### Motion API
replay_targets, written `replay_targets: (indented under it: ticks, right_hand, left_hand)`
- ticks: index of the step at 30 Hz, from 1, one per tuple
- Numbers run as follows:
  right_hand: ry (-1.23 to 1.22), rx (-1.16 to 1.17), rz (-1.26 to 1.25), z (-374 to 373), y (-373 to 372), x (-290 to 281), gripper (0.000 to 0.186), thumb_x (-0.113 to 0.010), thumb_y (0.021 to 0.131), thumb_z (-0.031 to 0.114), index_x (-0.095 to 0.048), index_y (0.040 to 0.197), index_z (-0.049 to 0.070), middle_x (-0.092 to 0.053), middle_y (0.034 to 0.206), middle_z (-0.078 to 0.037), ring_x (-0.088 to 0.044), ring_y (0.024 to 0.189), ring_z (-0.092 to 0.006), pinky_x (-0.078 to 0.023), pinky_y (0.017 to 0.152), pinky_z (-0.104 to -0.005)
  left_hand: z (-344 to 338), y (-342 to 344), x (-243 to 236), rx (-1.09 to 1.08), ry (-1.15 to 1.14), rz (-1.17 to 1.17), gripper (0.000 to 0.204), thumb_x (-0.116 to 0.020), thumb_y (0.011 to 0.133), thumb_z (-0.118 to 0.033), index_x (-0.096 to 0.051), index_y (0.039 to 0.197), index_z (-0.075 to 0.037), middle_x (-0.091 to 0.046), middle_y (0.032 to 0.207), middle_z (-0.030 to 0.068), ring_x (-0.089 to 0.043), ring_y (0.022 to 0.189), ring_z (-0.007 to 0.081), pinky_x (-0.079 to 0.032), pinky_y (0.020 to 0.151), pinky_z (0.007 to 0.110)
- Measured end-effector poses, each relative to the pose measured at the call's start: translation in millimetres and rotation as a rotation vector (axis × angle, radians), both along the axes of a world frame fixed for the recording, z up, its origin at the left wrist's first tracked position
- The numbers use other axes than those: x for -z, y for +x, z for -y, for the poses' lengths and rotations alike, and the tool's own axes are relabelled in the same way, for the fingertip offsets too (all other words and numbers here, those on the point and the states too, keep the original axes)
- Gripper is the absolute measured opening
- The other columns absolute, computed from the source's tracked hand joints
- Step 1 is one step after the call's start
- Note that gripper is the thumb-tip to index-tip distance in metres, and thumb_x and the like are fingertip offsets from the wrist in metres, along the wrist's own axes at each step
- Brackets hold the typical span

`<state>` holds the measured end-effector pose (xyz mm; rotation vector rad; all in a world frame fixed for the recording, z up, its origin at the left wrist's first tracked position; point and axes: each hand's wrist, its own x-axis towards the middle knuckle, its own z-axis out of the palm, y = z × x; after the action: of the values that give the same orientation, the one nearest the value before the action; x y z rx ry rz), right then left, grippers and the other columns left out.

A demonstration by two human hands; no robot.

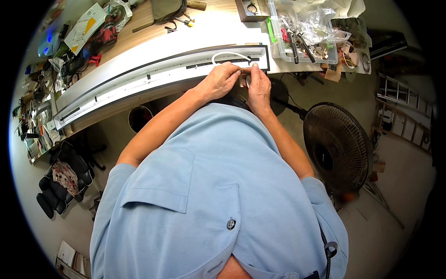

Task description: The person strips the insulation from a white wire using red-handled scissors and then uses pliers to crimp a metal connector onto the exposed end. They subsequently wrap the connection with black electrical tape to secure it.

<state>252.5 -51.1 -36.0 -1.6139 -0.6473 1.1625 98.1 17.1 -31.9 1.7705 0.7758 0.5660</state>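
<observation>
Along the bench's near edge lies a long, shallow white tray-like housing (pixel 162 76) with a dark rim, resembling a light fixture. A white cable (pixel 223 53) arches out of its right end and comes back down toward my hands. My left hand (pixel 220 81) is closed in a pinch, its fingertips meeting those of my right hand (pixel 259 90) just in front of the housing. Thumb and forefinger of the right hand are also pressed together. Between them the cable's end seems to be held, partly covered by the fingers. A small brownish bit shows there, too small to name.
A clear plastic bin (pixel 304 37) of tools and bags stands at the back right. Left of the housing lie a red and black power tool (pixel 109 33) and clutter. A standing fan (pixel 338 146) is close on my right; a black chair (pixel 65 179) stands at left.
</observation>
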Motion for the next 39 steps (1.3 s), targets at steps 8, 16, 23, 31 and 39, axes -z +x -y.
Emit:
replay_targets:
  ticks: [8, 16, 23, 31, 39]
  right_hand:
    - [0.023, 0.004, 0.099, -1, 2, 6, 0.061, -0.033, 0.112, 0.046, -0.064, 0.123, -0.004, -0.074, 0.099, -0.011, -0.064, 0.086, -0.0164, -0.053, 0.073, -0.0294]
    - [0.158, -0.136, 0.419, -5, -3, -5, 0.052, -0.037, 0.112, 0.04, -0.057, 0.133, -0.003, -0.076, 0.109, -0.014, -0.067, 0.093, -0.0235, -0.053, 0.086, -0.0378]
    - [0.237, -0.142, 0.396, -1, -6, -7, 0.047, -0.048, 0.11, 0.039, -0.056, 0.134, -0.001, -0.073, 0.117, -0.019, -0.069, 0.107, -0.0259, -0.054, 0.094, -0.0371]
    - [0.285, -0.139, 0.15, 12, -4, 9, 0.063, -0.071, 0.099, 0.034, -0.043, 0.141, -0.004, -0.071, 0.111, -0.017, -0.066, 0.102, -0.0163, -0.054, 0.092, -0.0303]
    - [0.018, -0.191, 0.221, 22, 13, -10, 0.034, -0.076, 0.095, 0.03, -0.07, 0.089, -0.003, -0.071, 0.123, -0.017, -0.059, 0.088, -0.0111, -0.049, 0.078, -0.0272]
  left_hand:
    - [1, -3, -9, -0.036, -0.463, 0.079, 0.029, -0.053, 0.102, -0.012, -0.059, 0.127, 0.003, -0.064, 0.087, 0.0058, -0.06, 0.07, 0.0131, -0.051, 0.064, 0.027]
    - [1, -6, -12, 0.067, -0.549, 0.085, 0.038, -0.057, 0.101, -0.014, -0.048, 0.135, 0.001, -0.065, 0.088, 0.0065, -0.06, 0.07, 0.0127, -0.05, 0.064, 0.027]
    - [-1, -5, 5, -0.043, -0.599, 0.107, 0.024, -0.059, 0.101, -0.014, -0.062, 0.118, 0.003, -0.065, 0.088, 0.0044, -0.059, 0.071, 0.011, -0.05, 0.065, 0.026]
    - [1, 4, 9, -0.194, -0.524, 0.181, 0.024, -0.062, 0.099, -0.013, -0.069, 0.115, 0.003, -0.068, 0.087, 0.0038, -0.058, 0.07, 0.0085, -0.05, 0.064, 0.025]
    - [5, 11, 1, -0.28, -0.382, -0.011, 0.027, -0.064, 0.094, -0.015, -0.073, 0.112, 0.002, -0.072, 0.083, 0.0033, -0.06, 0.068, 0.008, -0.05, 0.063, 0.025]
